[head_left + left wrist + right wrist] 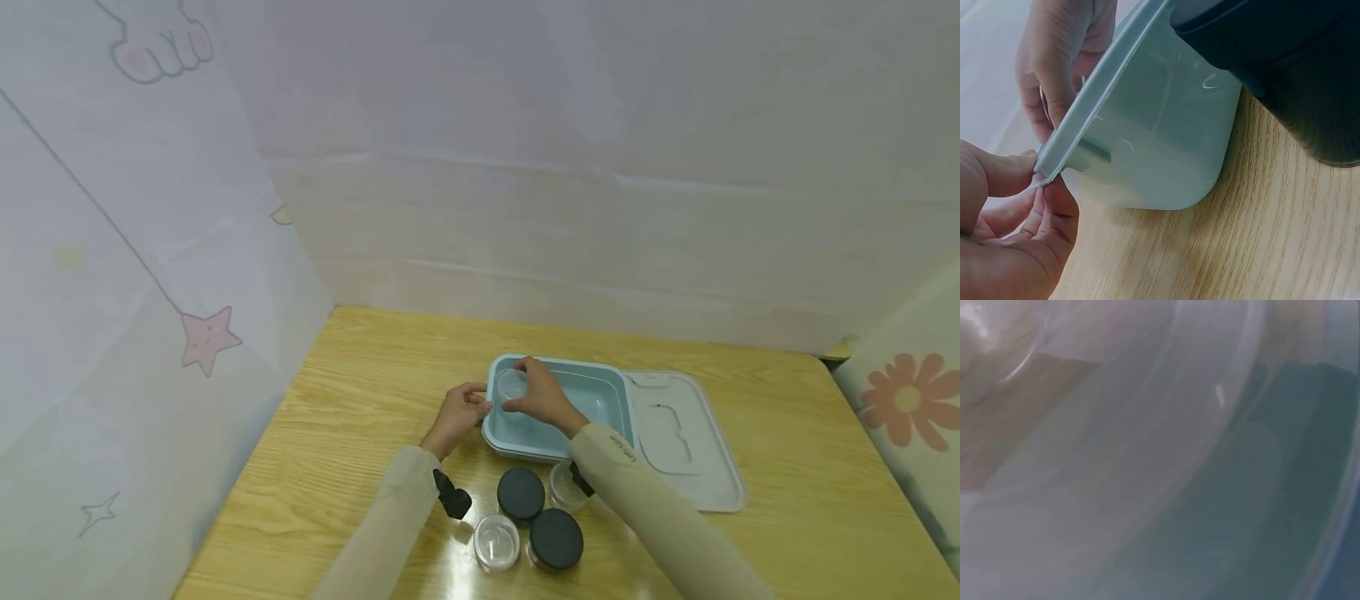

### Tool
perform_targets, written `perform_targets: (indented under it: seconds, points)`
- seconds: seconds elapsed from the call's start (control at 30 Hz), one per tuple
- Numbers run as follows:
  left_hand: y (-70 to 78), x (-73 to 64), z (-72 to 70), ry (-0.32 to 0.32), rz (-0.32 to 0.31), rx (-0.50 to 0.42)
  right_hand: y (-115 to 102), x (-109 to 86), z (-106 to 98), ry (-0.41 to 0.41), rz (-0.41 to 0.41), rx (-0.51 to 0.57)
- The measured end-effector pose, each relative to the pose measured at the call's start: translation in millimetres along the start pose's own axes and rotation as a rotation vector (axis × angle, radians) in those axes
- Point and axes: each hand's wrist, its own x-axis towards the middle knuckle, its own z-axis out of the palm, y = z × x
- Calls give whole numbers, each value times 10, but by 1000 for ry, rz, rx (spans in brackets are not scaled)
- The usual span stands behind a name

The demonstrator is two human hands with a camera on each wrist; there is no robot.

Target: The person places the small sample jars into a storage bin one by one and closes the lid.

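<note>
At its left end, the rim of a pale blue plastic tub (600, 403) is pinched by my left hand (457, 415). In the left wrist view the left hand (1022, 237) has its thumb on top of the tub rim (1094, 94) and its fingers below. My right hand (546, 397) holds a small clear round container (513, 384) by its sides, over the tub's left end. The right hand (1060, 56) shows beyond the rim in the left wrist view. A blurred, clear curved surface (1122, 462) fills much of the right wrist view.
In front of the tub stand two black-lidded jars, one nearer the tub (521, 493) and one closer to me (556, 539). Beside them are a clear jar (497, 542) and another clear jar (566, 487) under my right wrist. A white lid (701, 450) lies right of the tub.
</note>
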Motion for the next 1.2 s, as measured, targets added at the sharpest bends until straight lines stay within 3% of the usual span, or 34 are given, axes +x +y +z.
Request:
perform_targets:
  seconds: [1.2]
  points:
    - [-11,1,-14,-10,14,29,55,-6,-18,-67,21,-60]
